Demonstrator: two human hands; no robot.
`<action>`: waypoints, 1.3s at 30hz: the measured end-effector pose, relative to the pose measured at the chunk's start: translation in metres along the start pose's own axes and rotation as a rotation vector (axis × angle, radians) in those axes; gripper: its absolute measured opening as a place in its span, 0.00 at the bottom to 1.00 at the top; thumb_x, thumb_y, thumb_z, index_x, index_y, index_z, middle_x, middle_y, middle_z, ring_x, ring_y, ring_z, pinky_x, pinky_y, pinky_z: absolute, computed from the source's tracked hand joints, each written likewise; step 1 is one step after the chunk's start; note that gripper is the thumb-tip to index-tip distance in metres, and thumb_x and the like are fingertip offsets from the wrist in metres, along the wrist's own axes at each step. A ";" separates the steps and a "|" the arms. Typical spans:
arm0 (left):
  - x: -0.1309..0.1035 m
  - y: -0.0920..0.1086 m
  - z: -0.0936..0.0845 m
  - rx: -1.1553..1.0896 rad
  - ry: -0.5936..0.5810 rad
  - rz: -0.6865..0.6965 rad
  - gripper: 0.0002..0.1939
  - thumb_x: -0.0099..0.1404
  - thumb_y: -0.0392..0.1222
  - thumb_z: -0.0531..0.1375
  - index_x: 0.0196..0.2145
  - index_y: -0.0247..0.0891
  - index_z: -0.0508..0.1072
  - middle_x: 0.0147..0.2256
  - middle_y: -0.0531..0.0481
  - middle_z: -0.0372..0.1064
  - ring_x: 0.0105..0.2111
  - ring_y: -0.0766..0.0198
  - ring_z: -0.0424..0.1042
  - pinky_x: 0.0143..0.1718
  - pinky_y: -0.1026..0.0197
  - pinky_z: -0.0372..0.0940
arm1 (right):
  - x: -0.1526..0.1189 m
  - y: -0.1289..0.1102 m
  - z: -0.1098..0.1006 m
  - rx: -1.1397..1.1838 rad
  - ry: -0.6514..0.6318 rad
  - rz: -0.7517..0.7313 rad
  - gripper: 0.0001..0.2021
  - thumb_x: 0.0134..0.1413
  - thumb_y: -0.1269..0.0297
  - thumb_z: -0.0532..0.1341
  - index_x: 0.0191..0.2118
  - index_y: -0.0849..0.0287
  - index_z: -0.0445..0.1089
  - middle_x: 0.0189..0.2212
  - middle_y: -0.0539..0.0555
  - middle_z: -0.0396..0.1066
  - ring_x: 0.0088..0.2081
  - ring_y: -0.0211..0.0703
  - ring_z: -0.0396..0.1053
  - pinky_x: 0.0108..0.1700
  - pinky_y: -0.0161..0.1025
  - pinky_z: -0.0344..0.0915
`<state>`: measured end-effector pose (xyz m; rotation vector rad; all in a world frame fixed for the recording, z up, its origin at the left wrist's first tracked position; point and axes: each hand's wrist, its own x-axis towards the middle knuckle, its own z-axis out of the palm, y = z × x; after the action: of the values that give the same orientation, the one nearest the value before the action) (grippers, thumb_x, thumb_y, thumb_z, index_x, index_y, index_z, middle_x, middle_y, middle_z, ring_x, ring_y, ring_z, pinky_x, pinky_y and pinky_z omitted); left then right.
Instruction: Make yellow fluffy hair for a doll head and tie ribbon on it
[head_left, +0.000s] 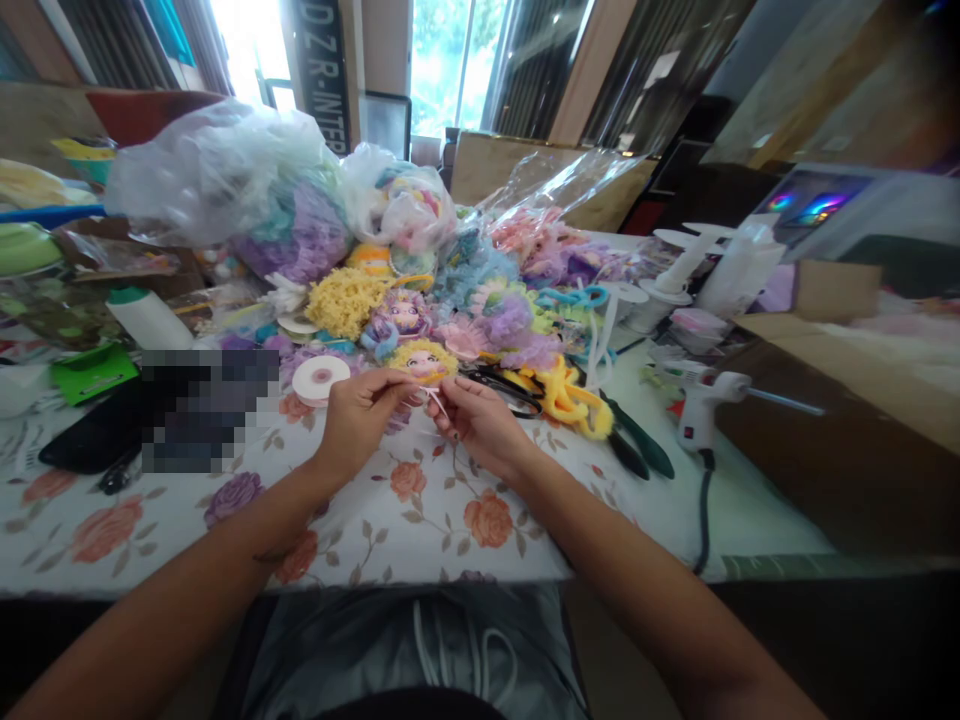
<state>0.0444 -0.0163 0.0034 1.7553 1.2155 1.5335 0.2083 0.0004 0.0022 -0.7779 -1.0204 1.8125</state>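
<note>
Pinching the ribbon [431, 393] in closed left fingers [397, 381] and right fingers [459, 395], we judge it light, limp, best held by its edges.

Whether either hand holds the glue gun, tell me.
No, the left hand and right hand meet at a thin pale strip, while the glue gun sits apart, off to the right.

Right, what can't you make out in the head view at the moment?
All head view:
- White strip between left hand and right hand: small, partly covered by fingers; exact grip unclear.
- Doll face: lower part behind the fingers.
- Black thing: right part masked by pixel blocks.
- Big bag: contents blurred by cloudy plastic.
- Sign: lower end hidden behind the bags.
</note>
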 end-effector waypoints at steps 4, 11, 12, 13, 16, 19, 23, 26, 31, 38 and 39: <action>0.003 -0.004 0.001 -0.062 0.022 -0.068 0.05 0.59 0.40 0.62 0.31 0.37 0.77 0.31 0.51 0.77 0.30 0.64 0.74 0.33 0.63 0.71 | -0.003 0.002 0.003 -0.099 -0.020 -0.038 0.13 0.43 0.63 0.69 0.35 0.61 0.72 0.24 0.49 0.72 0.20 0.29 0.64 0.20 0.27 0.57; 0.004 -0.014 0.004 -0.201 0.034 -0.108 0.08 0.57 0.43 0.63 0.31 0.35 0.77 0.32 0.48 0.77 0.30 0.62 0.75 0.34 0.61 0.73 | 0.000 0.007 0.003 -0.167 0.025 -0.156 0.12 0.42 0.63 0.69 0.35 0.61 0.73 0.27 0.51 0.74 0.22 0.32 0.67 0.22 0.29 0.59; 0.003 -0.014 0.005 -0.197 0.040 -0.099 0.08 0.57 0.43 0.63 0.31 0.35 0.77 0.31 0.48 0.77 0.30 0.62 0.75 0.34 0.61 0.73 | 0.000 0.007 0.002 -0.140 0.020 -0.139 0.12 0.42 0.63 0.69 0.34 0.61 0.73 0.28 0.51 0.75 0.23 0.31 0.67 0.22 0.29 0.59; 0.003 -0.014 0.005 -0.181 0.046 -0.084 0.08 0.57 0.43 0.63 0.31 0.35 0.77 0.31 0.49 0.77 0.30 0.63 0.75 0.34 0.62 0.73 | 0.001 0.007 0.001 -0.113 0.015 -0.117 0.12 0.41 0.64 0.69 0.34 0.61 0.74 0.28 0.52 0.75 0.23 0.31 0.66 0.22 0.28 0.58; 0.003 -0.014 0.004 -0.138 0.046 -0.044 0.06 0.58 0.42 0.63 0.30 0.36 0.78 0.30 0.50 0.76 0.30 0.64 0.75 0.34 0.63 0.72 | 0.003 0.004 -0.001 -0.052 0.015 -0.041 0.11 0.41 0.62 0.69 0.33 0.62 0.74 0.26 0.51 0.73 0.22 0.29 0.64 0.21 0.28 0.55; 0.003 -0.013 0.004 -0.153 0.032 -0.049 0.06 0.58 0.41 0.63 0.30 0.36 0.78 0.29 0.51 0.76 0.28 0.65 0.75 0.34 0.63 0.72 | 0.002 0.003 -0.001 -0.074 0.024 -0.039 0.11 0.43 0.59 0.68 0.30 0.62 0.73 0.24 0.49 0.71 0.20 0.28 0.61 0.19 0.28 0.51; 0.003 -0.011 0.004 -0.211 0.015 -0.079 0.07 0.57 0.42 0.64 0.29 0.35 0.77 0.29 0.50 0.76 0.28 0.65 0.75 0.33 0.64 0.73 | 0.000 0.004 0.001 -0.231 0.022 -0.160 0.10 0.43 0.62 0.69 0.31 0.61 0.74 0.19 0.45 0.65 0.19 0.27 0.56 0.20 0.29 0.50; 0.004 -0.010 0.005 -0.256 -0.011 -0.116 0.08 0.57 0.43 0.64 0.29 0.34 0.77 0.29 0.49 0.76 0.28 0.65 0.75 0.33 0.63 0.73 | -0.001 0.006 0.001 -0.309 0.059 -0.234 0.09 0.45 0.61 0.67 0.31 0.61 0.74 0.18 0.45 0.64 0.19 0.29 0.57 0.21 0.30 0.52; 0.004 -0.012 0.005 -0.318 -0.067 -0.186 0.09 0.57 0.44 0.65 0.30 0.34 0.77 0.30 0.48 0.77 0.30 0.62 0.77 0.35 0.61 0.74 | -0.001 0.006 0.003 -0.321 0.100 -0.223 0.10 0.47 0.59 0.65 0.28 0.61 0.70 0.18 0.46 0.66 0.19 0.30 0.60 0.21 0.30 0.55; -0.001 -0.011 0.001 0.093 0.047 0.258 0.05 0.61 0.38 0.62 0.34 0.39 0.78 0.32 0.51 0.78 0.33 0.63 0.77 0.37 0.62 0.73 | -0.002 0.005 0.005 -0.223 0.092 -0.144 0.11 0.46 0.58 0.66 0.28 0.60 0.66 0.21 0.46 0.69 0.17 0.28 0.59 0.18 0.28 0.52; -0.002 -0.011 0.000 0.155 0.058 0.345 0.05 0.62 0.37 0.61 0.35 0.39 0.78 0.33 0.51 0.78 0.34 0.63 0.77 0.38 0.62 0.72 | -0.002 0.004 0.005 -0.201 0.084 -0.119 0.12 0.45 0.58 0.66 0.28 0.60 0.66 0.21 0.47 0.69 0.17 0.28 0.58 0.18 0.28 0.51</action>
<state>0.0411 -0.0126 -0.0068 2.1238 1.1274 1.7303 0.2034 -0.0041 0.0011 -0.8878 -1.1804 1.5798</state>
